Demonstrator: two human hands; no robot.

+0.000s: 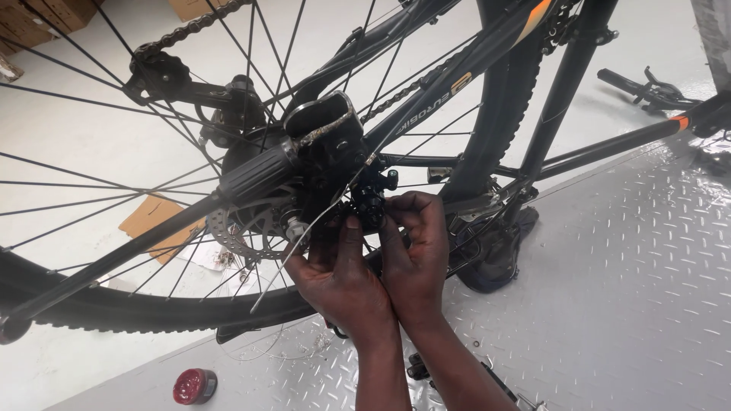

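Hands meet at frame centre below the wheel hub: left hand (335,266) and right hand (417,243) both pinch the black brake caliper (369,199) with curled fingertips, beside the disc rotor (228,228). A red reflector (194,386) lies lower left.

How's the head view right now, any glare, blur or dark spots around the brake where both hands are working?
Head view: even indoor light, sharp focus on both hands, left hand and right hand. The black brake caliper reads dark, with little detail. Mild sheen on the checker-plate floor; soft shadow under the tyre. Spokes stay crisp; no motion blur.
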